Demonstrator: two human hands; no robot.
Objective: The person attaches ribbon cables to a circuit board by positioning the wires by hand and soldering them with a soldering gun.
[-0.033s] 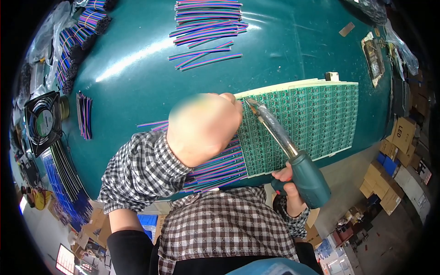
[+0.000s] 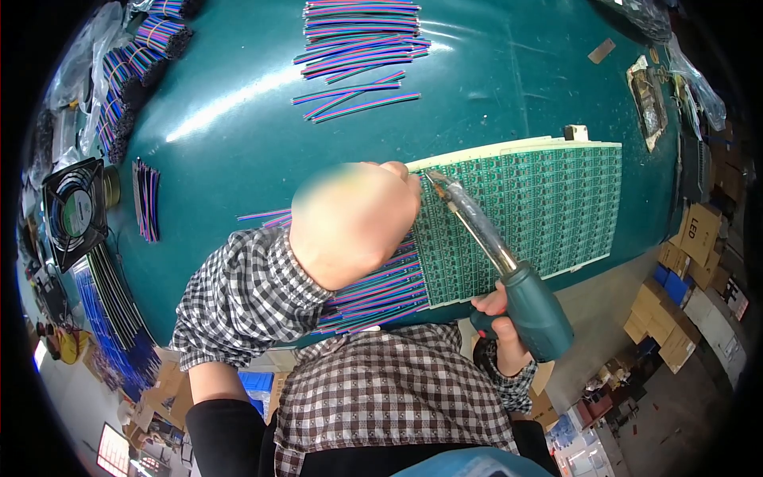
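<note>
Looking down over the green tabletop (image 2: pixel 230 159), we find the circuit-board panel (image 2: pixel 548 207) right of centre, near the front edge, with pale layers showing along its top side. In our right hand (image 2: pixel 509 326) we grip a soldering gun (image 2: pixel 540 314), the fingers wrapped around its dark green handle. Its metal shaft slants up and left across the panel, and the tip points at the panel's upper left corner, close to our left fingertips; we cannot tell whether the tip touches the board.

We have our left hand (image 2: pixel 354 226) over the panel's left edge, the fingers bent; the back is blurred, and we cannot tell whether the fingertips pinch a wire. Below it, multicoloured wires (image 2: pixel 373 296) run side by side up to the panel's left edge, partly covered by the hand and the checked sleeve (image 2: pixel 246 286).

Farther back, we see a pile of similar wires (image 2: pixel 362 40), with a few loose strands (image 2: pixel 358 99) just in front of it. To the left are tied wire bundles (image 2: pixel 159 36), a small bunch of wires (image 2: pixel 147 200) and a black fan (image 2: pixel 75 211). A small white block (image 2: pixel 575 133) sits at the panel's far edge.
</note>
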